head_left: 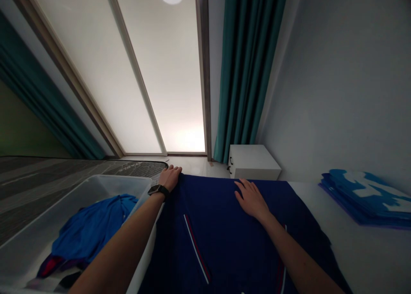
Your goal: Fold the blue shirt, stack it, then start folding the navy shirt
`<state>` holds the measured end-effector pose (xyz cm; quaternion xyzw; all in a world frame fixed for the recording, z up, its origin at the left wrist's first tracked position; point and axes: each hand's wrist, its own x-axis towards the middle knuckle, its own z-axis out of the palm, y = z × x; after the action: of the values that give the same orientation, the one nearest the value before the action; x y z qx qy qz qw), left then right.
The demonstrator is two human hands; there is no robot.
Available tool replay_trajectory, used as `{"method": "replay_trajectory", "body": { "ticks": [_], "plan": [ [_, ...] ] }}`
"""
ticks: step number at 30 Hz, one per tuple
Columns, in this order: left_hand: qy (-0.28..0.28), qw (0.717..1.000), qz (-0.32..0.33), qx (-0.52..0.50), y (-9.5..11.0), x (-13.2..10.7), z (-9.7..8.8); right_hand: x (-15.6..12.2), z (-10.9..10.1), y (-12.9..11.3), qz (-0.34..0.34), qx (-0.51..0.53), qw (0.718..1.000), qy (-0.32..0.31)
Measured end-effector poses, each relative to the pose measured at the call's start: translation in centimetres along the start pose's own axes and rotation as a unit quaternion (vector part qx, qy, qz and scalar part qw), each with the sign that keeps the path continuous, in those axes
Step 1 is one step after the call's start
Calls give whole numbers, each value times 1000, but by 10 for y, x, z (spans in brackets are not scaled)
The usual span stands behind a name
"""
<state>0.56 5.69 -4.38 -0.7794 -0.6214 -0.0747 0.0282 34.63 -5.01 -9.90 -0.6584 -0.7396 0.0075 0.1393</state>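
A dark navy garment (221, 234) with thin red-and-white stripes lies spread over a white surface (362, 251) in front of me. My left hand (170, 177), with a black watch on its wrist, grips the garment's far left edge, fingers curled over it. My right hand (251, 197) lies flat on the cloth near its far edge, fingers stretched out and slightly apart.
A pale plastic bin (96, 184) at the left holds crumpled blue clothes (91, 232). A stack of folded blue-and-white cloth (366, 197) sits at the right. Beyond stand a small white cabinet (253, 161), teal curtains (247, 71) and a lit sliding panel.
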Motion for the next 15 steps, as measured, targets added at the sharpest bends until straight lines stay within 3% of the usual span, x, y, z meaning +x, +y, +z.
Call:
{"method": "replay_trajectory", "body": {
  "ticks": [8, 15],
  "plan": [
    [33, 986, -154, -51, -1, -1, -3, 1, 0, 0, 2, 0, 1000, -7],
    [14, 964, -201, -174, -8, 7, 10, 0, -3, -1, 5, 1, 1000, -15]
  ]
}}
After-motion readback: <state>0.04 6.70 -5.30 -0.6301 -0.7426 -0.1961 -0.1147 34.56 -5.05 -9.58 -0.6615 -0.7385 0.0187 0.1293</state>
